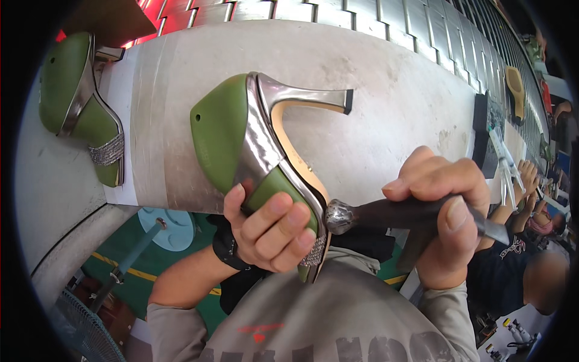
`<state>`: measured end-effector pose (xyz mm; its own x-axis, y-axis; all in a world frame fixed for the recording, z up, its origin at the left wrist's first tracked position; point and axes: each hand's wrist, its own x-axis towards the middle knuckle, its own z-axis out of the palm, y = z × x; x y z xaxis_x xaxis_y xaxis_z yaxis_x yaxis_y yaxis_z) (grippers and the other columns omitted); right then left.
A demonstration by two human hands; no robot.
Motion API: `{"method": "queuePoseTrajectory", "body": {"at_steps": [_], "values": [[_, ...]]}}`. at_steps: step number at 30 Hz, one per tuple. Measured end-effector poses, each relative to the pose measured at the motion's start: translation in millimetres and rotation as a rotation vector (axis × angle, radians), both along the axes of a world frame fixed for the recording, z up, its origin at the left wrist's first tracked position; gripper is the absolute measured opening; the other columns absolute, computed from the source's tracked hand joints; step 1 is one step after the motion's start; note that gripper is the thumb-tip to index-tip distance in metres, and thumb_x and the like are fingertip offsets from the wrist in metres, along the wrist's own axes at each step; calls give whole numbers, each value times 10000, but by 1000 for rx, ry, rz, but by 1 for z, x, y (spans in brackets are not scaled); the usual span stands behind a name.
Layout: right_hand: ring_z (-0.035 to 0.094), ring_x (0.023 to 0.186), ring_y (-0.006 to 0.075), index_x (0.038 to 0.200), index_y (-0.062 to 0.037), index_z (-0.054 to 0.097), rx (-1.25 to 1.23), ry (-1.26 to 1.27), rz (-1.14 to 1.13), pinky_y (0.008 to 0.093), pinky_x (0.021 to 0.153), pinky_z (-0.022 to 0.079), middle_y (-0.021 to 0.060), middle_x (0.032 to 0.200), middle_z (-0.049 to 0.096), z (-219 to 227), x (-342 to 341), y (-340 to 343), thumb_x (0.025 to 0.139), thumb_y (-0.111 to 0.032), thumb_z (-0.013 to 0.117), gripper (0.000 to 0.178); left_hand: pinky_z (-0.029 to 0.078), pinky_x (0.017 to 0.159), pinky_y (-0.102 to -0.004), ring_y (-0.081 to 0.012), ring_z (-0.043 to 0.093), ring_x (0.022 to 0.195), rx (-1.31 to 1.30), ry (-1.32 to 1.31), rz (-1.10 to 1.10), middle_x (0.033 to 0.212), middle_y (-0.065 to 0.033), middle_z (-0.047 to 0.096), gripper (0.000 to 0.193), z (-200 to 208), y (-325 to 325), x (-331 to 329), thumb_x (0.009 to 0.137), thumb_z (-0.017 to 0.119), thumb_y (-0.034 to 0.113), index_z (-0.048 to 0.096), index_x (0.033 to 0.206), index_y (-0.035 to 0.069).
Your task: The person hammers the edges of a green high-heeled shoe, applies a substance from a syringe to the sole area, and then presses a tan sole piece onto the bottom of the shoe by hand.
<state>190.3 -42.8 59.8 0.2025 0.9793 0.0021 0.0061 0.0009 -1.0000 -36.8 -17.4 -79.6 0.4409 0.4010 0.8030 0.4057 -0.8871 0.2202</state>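
Note:
A high-heeled shoe (263, 158) on a green shoe last lies on its side in my left hand (271, 232), heel pointing right. The shoe has metallic bronze trim and a glittery strap. My left fingers wrap round its green forepart, the thumb near the trim. In my right hand (446, 208) is a shoemaker's hammer (386, 214), gripped around its dark head. The hammer's round, worn face is at the sole edge, touching or nearly touching it. A similar shoe (81, 99) on a green last stands at the far left.
A worn pale worktop (386, 66) lies ahead, with a metal slat conveyor (301, 12) beyond. To the right are a dark box (480, 120), clear syringe-like tools (503, 160) and a tan sole-shaped piece (515, 90). Co-workers sit farther right. A blue stool (181, 226) and fan (87, 329) stand lower left.

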Motion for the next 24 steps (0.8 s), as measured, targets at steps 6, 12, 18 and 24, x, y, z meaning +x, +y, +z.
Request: {"method": "queuePoseTrajectory", "body": {"at_steps": [6, 12, 18, 24], "values": [[654, 774, 221, 954, -2, 606, -310, 62, 134, 348, 729, 546, 213, 858, 699, 8, 11, 50, 959, -358, 622, 357, 314, 1209, -690, -260, 532, 1385, 30, 28, 17, 1398, -41, 534, 551, 0, 4, -3, 976, 715, 372, 442, 1407, 165], [678, 654, 193, 945, -5, 622, -268, 16, 150, 268, 535, 532, 210, 891, 734, 1, 0, 76, 966, -363, 623, 358, 290, 1230, -688, -259, 463, 1434, 36, 89, -14, 1435, -47, 470, 731, 2, 5, -5, 933, 795, 471, 379, 1455, 170], [649, 573, 127, 891, -17, 647, -436, -104, 183, 223, 466, 475, 180, 834, 765, 18, -3, 101, 924, -381, 664, 366, 298, 1225, -660, -187, 519, 1390, -20, 0, -21, 1415, 34, 536, 518, -1, -2, 3, 979, 726, 382, 464, 1392, 215], [706, 794, 188, 915, 45, 683, -313, -117, 326, 303, 709, 556, 222, 925, 760, 13, -3, 105, 948, -299, 618, 352, 307, 1241, -601, -154, 568, 1379, -107, 15, -7, 1417, 79, 612, 358, 8, -6, -9, 1028, 652, 260, 554, 1372, 247]]}}
